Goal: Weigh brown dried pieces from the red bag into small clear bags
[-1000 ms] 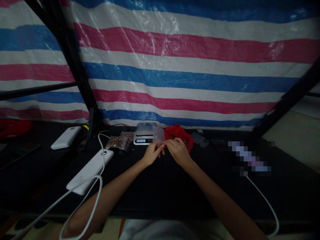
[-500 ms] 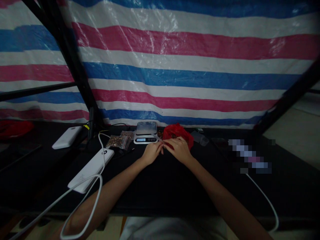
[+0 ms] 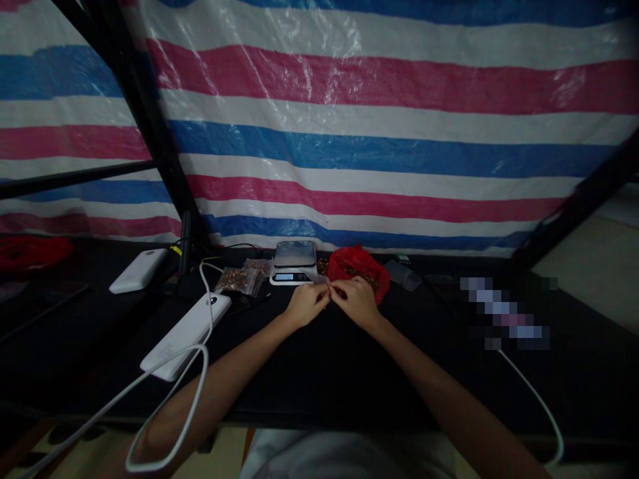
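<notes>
My left hand (image 3: 305,306) and my right hand (image 3: 357,301) meet in front of the scale, fingertips pinched close together. Between them is a small clear plastic bag (image 3: 322,280), mostly hidden by the fingers. Just behind my left hand stands a white digital scale (image 3: 294,263) with a lit display. A red plastic bag (image 3: 382,283), open and holding small brown pieces, lies right behind my right hand. To the left of the scale rest clear bags filled with brown bits (image 3: 240,281).
Two white power banks (image 3: 187,338) (image 3: 138,271) lie on the left of the black table, with a white cable (image 3: 204,372) looping over my left forearm. A clear plastic container (image 3: 407,276) sits right of the red bag. A blurred-out device (image 3: 504,313) lies further right.
My fingertips have drawn closer together on the clear plastic, and less of it sticks out toward the scale. The whole view has shifted slightly.
</notes>
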`<state>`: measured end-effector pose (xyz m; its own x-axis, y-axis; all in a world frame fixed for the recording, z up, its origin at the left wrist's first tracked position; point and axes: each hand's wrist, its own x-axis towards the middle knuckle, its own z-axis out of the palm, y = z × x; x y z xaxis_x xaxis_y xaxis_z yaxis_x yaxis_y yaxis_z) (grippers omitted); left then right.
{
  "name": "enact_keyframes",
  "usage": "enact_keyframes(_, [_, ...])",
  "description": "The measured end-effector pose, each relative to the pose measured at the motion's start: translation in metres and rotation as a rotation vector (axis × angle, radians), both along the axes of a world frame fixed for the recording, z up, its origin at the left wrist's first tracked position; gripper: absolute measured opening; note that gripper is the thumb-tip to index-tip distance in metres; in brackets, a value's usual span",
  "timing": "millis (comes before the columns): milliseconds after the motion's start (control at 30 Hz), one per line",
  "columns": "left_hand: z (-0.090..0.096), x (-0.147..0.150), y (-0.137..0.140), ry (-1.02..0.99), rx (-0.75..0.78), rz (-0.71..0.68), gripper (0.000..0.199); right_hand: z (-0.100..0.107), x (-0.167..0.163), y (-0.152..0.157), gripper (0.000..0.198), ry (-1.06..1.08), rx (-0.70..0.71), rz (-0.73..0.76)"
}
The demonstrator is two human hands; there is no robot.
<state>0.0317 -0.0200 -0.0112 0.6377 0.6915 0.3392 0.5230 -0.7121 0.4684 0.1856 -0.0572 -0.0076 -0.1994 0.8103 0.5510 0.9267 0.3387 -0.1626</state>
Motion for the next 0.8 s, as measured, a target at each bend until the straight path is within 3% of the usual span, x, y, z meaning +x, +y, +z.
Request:
enact_keyframes(133, [-0.002, 0.001, 0.000, 0.020, 0.094, 0.087, 0.026, 0.002, -0.007, 0.000, 0.014, 0.096, -0.029, -0.108])
enact_keyframes(300, [-0.003, 0.001, 0.001, 0.048, 0.201, 0.175, 0.025, 0.001, -0.013, 0.001, 0.015, 0.223, -0.051, -0.129])
enact_keyframes(467, [-0.004, 0.001, 0.004, 0.041, 0.161, 0.344, 0.025, 0.000, 0.001, 0.007, 0.018, 0.298, -0.073, -0.258])
enact_keyframes(667, [-0.004, 0.003, 0.006, 0.041, 0.092, 0.397, 0.028, 0.002, 0.005, 0.003, 0.018, 0.197, -0.039, -0.108])
enact_keyframes(800, [-0.003, 0.002, 0.004, -0.020, 0.095, 0.324, 0.020, 0.003, -0.007, -0.004, 0.015, 0.224, -0.020, -0.071])
